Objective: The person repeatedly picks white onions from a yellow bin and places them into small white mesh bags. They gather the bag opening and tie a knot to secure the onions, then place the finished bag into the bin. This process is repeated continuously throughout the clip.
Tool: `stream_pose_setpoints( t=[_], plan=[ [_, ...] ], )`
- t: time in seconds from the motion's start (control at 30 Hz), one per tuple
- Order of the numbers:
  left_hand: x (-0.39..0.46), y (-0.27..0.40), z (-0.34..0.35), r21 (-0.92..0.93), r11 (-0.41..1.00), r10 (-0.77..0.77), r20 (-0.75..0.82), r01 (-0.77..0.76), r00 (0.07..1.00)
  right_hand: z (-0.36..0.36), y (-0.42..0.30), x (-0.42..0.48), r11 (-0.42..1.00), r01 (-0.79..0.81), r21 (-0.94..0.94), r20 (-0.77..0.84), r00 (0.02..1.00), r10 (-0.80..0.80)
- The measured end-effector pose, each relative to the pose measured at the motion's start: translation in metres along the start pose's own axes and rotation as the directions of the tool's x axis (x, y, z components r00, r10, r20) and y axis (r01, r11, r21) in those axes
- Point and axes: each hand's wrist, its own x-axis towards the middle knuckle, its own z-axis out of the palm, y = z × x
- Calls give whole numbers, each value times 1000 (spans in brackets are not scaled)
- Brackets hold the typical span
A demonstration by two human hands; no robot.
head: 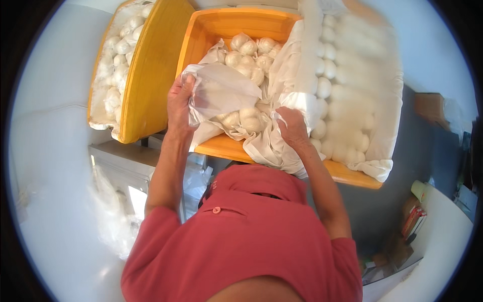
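Observation:
My left hand grips one edge of a clear plastic bag, which spreads out above an orange plastic crate. In that crate, on white cloth, lie several bagged round white buns, and more bagged buns sit near its front edge. At the crate's right side my right hand has its fingers curled at shiny plastic or cloth; the two are hard to tell apart. White cloth hangs over the side between this crate and the one on the right.
Rows of loose white buns fill a cloth-lined crate at the right, partly under a hazy cover. A tilted yellow crate with bagged buns stands at the left. Below it is a metal cabinet. A cardboard box stands far right.

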Motion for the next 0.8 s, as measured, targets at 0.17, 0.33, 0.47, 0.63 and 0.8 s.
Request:
stream_pose_setpoints(
  t=[0.17, 0.33, 0.47, 0.63, 0.8],
  plan=[
    [-16, 1, -10, -121, 991, -48, 51, 53, 998, -32, -72, 40, 698, -125, 705, -85, 962, 258],
    [-40, 7, -13, -131, 986, -104, 27, 106, 994, -27, -84, 49, 518, -123, 846, 41, 985, 168],
    [-48, 3, -32, -257, 950, -155, 115, 180, 981, 6, -86, 47, 482, -354, 801, 352, 931, 99],
    [-62, 9, -25, -244, 955, -190, -68, 168, 980, 10, -104, 60, 217, -501, 838, 533, 837, -124],
    [-57, -11, -58, -304, 911, -307, -53, 278, 950, -2, -105, 62, -78, -557, 827, 563, 822, 88]
  ],
)
